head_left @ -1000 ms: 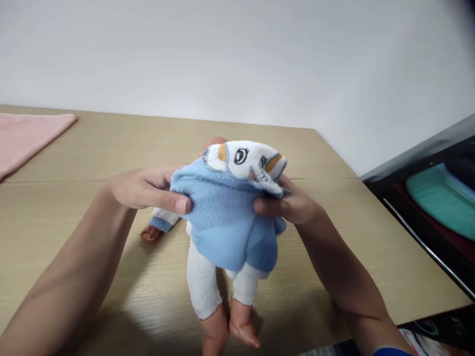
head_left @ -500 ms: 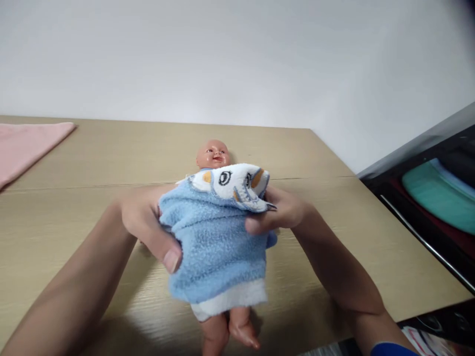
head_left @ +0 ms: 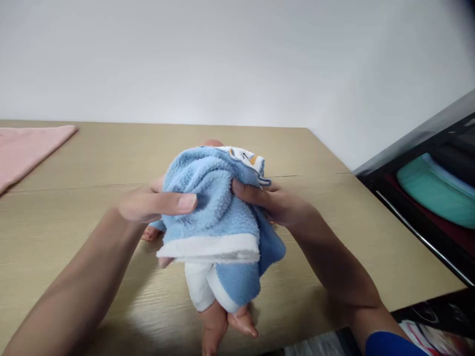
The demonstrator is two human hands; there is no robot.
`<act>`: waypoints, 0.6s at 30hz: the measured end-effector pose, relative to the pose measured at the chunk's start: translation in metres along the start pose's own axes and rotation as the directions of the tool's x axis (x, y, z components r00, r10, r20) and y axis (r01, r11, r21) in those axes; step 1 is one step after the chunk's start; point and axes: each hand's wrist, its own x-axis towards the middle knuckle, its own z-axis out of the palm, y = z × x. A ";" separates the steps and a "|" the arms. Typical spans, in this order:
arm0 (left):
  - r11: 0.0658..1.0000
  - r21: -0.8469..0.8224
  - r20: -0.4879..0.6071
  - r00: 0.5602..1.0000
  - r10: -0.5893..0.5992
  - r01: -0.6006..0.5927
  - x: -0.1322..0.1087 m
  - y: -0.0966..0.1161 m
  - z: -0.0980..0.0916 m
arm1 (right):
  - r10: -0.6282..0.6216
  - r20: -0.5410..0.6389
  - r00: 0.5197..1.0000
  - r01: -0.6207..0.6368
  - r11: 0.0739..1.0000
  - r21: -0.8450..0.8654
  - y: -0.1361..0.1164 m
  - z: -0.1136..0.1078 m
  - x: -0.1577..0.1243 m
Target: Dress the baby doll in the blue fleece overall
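Cloth [head_left: 218, 217] pinched by left grip [head_left: 158, 203] and right grip [head_left: 276, 200], hem [head_left: 211, 247] over doll's legs [head_left: 213, 321], worktop's right edge [head_left: 401, 228] well apart!

A plain pale grey wall [head_left: 178, 59] rises behind the far edge of the light tan, wood-grained surface [head_left: 118, 153], which a thin seam [head_left: 74, 187] crosses from side to side. Beyond the right edge stands a dark unit [head_left: 382, 179] with a shiny rail [head_left: 423, 238]. Soft light leaves a dull sheen towards the near edge.

Soft shadows and pale glare mark the tabletop [head_left: 393, 247].
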 end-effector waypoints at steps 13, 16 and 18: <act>0.922 0.372 -0.507 0.856 0.106 0.107 -0.040 -0.017 0.079 | -0.147 0.013 0.989 0.131 0.831 -0.541 -0.003 0.036 -0.049; 0.898 0.419 -0.576 0.804 0.149 0.134 -0.044 -0.030 0.095 | -0.272 -0.057 0.960 0.162 0.713 -0.682 0.005 0.040 -0.050; 0.857 0.478 -0.579 0.803 0.144 0.190 -0.043 -0.035 0.103 | -0.311 -0.099 0.945 0.129 0.634 -0.763 0.011 0.042 -0.048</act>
